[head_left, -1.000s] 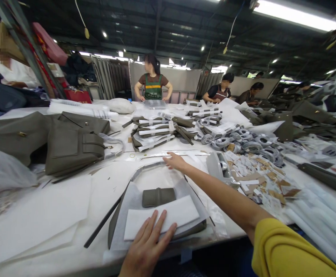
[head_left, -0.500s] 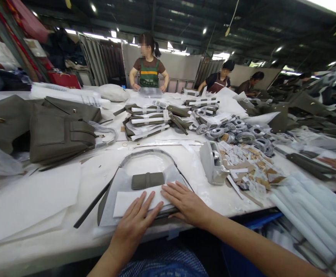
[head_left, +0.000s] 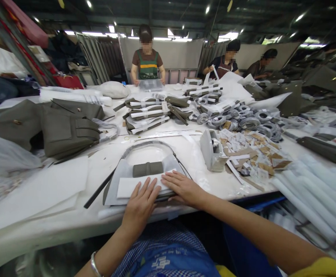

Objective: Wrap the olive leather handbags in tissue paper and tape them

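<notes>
At the near edge of the table (head_left: 55, 231), at six o'clock, we lay our left hand (head_left: 140, 206) flat, palm down, fingers straight and spread, on the white paper sheet (head_left: 127, 187) that covers the near part of the flat olive bag (head_left: 147, 169); it grips nothing. A metal bangle (head_left: 94, 264) sits on that wrist. Just beside it, toward three o'clock, our right hand (head_left: 183, 188) also lies open and flat, its fingertips touching the sheet's right end, closed on nothing. The bag lies straight ahead of both hands at twelve o'clock, wrapped in pale tissue, its olive tab showing past the sheet and its wrapped handle (head_left: 147, 144) arching beyond. At two o'clock a small grey box (head_left: 211, 152) stands near the bag, with scattered paper tags (head_left: 260, 154) on its far side. At four o'clock we see long white rolls (head_left: 315, 184) lying together. At ten o'clock a finished olive handbag (head_left: 69, 132) rests on its side. Farther out at twelve lies a stack of wrapped straps (head_left: 150, 113), and at one o'clock a heap of grey coils (head_left: 243, 121). At the table's far end a person in a green apron (head_left: 147, 63) stands with both hands on a clear tray (head_left: 150, 84).
</notes>
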`<action>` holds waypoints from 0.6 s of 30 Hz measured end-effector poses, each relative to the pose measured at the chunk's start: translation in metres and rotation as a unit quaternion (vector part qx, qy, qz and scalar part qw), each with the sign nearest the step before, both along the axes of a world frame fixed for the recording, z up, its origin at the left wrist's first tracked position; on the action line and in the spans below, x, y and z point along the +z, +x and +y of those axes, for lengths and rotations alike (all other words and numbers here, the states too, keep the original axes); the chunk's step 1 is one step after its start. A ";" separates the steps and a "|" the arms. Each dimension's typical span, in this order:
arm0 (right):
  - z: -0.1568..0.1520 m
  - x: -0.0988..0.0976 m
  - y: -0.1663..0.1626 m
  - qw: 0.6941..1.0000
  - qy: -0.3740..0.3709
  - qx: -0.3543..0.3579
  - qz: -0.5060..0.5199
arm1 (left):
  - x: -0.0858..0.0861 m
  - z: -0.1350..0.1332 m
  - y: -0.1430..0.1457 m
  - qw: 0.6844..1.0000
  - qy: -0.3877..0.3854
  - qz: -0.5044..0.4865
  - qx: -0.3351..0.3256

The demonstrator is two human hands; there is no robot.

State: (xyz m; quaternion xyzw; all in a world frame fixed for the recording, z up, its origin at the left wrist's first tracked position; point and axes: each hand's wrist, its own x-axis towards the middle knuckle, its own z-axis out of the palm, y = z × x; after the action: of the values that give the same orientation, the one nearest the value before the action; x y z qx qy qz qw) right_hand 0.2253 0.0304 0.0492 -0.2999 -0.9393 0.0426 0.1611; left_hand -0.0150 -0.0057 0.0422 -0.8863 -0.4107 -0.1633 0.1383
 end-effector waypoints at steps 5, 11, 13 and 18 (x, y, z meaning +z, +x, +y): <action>0.000 0.003 0.009 1.000 -0.008 0.014 0.026 | -0.005 -0.001 -0.004 1.000 0.017 -0.010 -0.012; -0.009 -0.016 0.007 0.999 0.042 -0.008 0.029 | -0.004 0.000 -0.001 0.999 0.013 -0.046 -0.015; -0.012 -0.009 0.005 0.999 0.026 -0.015 0.041 | -0.007 -0.001 0.001 0.998 0.034 -0.057 -0.014; 0.014 0.040 -0.005 0.991 -0.100 -0.068 0.051 | -0.015 0.001 0.001 0.993 0.088 -0.071 -0.022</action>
State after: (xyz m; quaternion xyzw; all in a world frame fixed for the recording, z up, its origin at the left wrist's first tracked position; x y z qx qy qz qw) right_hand 0.2201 0.0442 0.0894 -0.3748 -0.8985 0.1408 0.1801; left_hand -0.0141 -0.0051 0.0273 -0.8658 -0.3836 -0.2643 0.1827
